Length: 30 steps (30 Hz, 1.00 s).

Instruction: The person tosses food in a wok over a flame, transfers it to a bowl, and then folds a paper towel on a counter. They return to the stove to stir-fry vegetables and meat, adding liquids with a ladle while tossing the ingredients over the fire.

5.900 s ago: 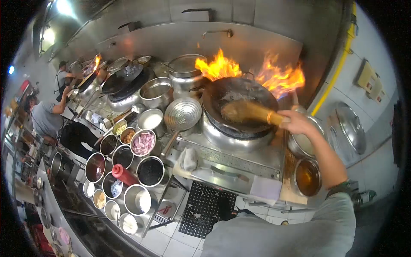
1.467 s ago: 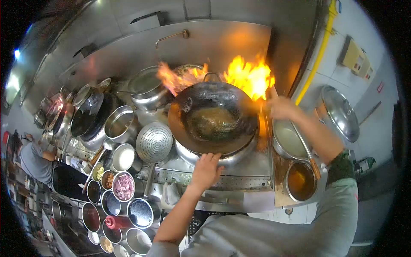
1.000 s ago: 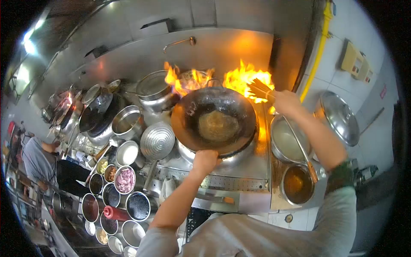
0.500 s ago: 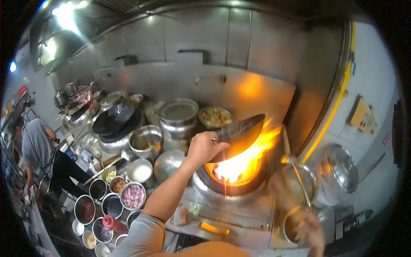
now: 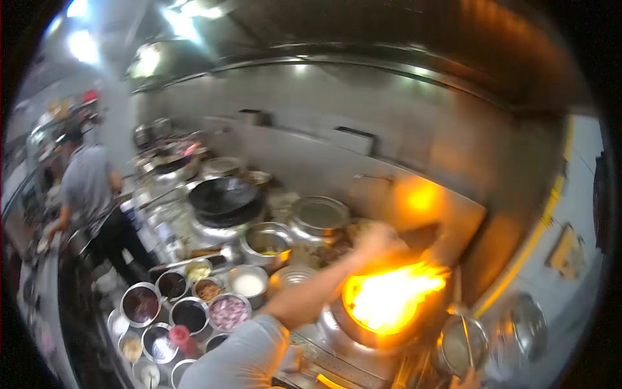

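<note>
My left hand [image 5: 381, 241], blurred, grips the near edge of a dark wok [image 5: 421, 238], which is tilted up behind a burner with tall orange flames [image 5: 392, 298]. Glare and motion hide much of the wok. At the bottom right only part of my right hand [image 5: 465, 380] shows, its fingers closed at the lower end of a long thin metal handle [image 5: 468, 342]. That handle lies across a round metal pot [image 5: 449, 350] to the right of the burner.
Metal bowls of food, including chopped pink-purple pieces [image 5: 229, 312], and a red-capped bottle [image 5: 179, 335] stand at lower left. Another black wok [image 5: 223, 200] and a lidded pot [image 5: 319, 215] are behind. A person in grey [image 5: 91, 185] stands far left.
The view has turned left and up. My left hand and the wok have moved back behind the flames. My right hand has moved down to the lower end of the long handle.
</note>
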Motion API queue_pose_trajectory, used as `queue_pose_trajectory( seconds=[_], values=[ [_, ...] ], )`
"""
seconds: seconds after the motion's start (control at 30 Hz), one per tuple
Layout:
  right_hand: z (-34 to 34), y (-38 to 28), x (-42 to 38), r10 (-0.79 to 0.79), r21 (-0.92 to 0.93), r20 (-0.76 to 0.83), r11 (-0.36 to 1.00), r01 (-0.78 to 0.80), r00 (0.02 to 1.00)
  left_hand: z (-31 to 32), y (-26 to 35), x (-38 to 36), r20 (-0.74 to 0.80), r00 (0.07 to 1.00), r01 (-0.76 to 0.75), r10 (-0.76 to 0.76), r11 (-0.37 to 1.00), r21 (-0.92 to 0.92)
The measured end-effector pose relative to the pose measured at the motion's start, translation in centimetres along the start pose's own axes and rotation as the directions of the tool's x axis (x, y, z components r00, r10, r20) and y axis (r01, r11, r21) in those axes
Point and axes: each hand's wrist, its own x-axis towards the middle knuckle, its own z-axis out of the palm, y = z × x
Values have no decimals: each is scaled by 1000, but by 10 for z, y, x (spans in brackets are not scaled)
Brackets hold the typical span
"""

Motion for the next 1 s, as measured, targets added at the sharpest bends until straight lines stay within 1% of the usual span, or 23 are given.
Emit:
queue_pose_trajectory(
  seconds=[0.03, 0.07, 0.1, 0.13, 0.17, 0.23, 0.3, 0.33, 0.43, 0.5, 0.53, 0.57, 0.63, 0.67, 0.7, 0.73, 0.77, 0.8, 0.87, 0.9, 0.93, 0.97, 1.0],
  values=[
    [11, 20, 15, 68, 36, 33, 997, -69, 997, 16, 2, -29, -105, 986, -112, 126, 985, 129],
    [13, 21, 35, 81, 123, 74, 988, -90, 994, 17, 16, -53, 30, 999, 32, -33, 998, 54],
    [24, 23, 56, 72, 197, 121, 976, -95, 990, 28, 14, -76, 98, 995, -6, -2, 997, 81],
    [39, 18, 77, 37, 264, 163, 961, -80, 986, 41, 14, -103, 110, 993, -43, 39, 998, 38],
    [54, 7, 99, -19, 319, 201, 947, -47, 979, 39, 30, -131, 121, 992, -37, 32, 998, 43],
    [86, -24, 137, -145, 419, 247, 908, 29, 958, 69, 18, -177, 243, 969, -49, 43, 999, 18],
    [118, -60, 164, -257, 489, 279, 867, 93, 925, 84, 19, -213, 290, 948, -139, 130, 990, 13],
    [132, -78, 175, -302, 516, 291, 848, 117, 908, 85, 23, -221, 369, 925, -103, 89, 994, 19],
    [167, -125, 197, -415, 594, 329, 789, 156, 848, 122, 16, -239, 353, 926, -174, 132, 980, 92],
    [182, -145, 206, -456, 640, 362, 756, 139, 813, 139, 10, -237, 461, 887, -106, 27, 984, 146],
    [187, -152, 209, -463, 654, 381, 747, 120, 800, 136, 14, -234, 507, 862, -77, -15, 984, 160],
    [189, -158, 212, -477, 667, 400, 737, 108, 783, 132, 18, -232, 472, 881, -71, -22, 981, 178],
    [191, -166, 216, -484, 691, 438, 720, 60, 758, 104, 32, -229, 421, 907, -80, -16, 975, 209],
    [191, -168, 219, -480, 698, 456, 716, 33, 750, 91, 37, -229, 340, 940, -86, 28, 984, 157],
    [190, -170, 222, -475, 704, 473, 710, 5, 742, 72, 39, -234, 179, 977, -141, 118, 983, 119],
    [189, -170, 225, -467, 716, 486, 698, -29, 739, 49, 42, -243, 14, 980, -199, 198, 975, 96],
    [188, -168, 229, -454, 720, 508, 690, -72, 732, 35, 46, -257, -151, 953, -254, 263, 964, 80],
    [184, -171, 234, -446, 730, 523, 674, -112, 727, 29, 49, -271, -159, 974, -163, 161, 987, 5],
    [175, -169, 252, -422, 761, 539, 615, -207, 729, 17, 46, -303, -150, 988, 2, -25, 988, -152],
    [170, -172, 266, -418, 789, 533, 560, -253, 736, 4, 44, -319, -50, 991, 113, -126, 971, -209],
    [159, -179, 275, -400, 806, 536, 506, -308, 743, -15, 45, -330, 82, 978, 209, -194, 941, -267],
    [154, -190, 286, -397, 824, 536, 439, -359, 745, -31, 47, -338, 65, 974, 227, -218, 939, -258],
    [149, -220, 295, -409, 827, 548, 395, -400, 730, -49, 50, -350, 107, 946, 322, -305, 918, -233]
  ],
)
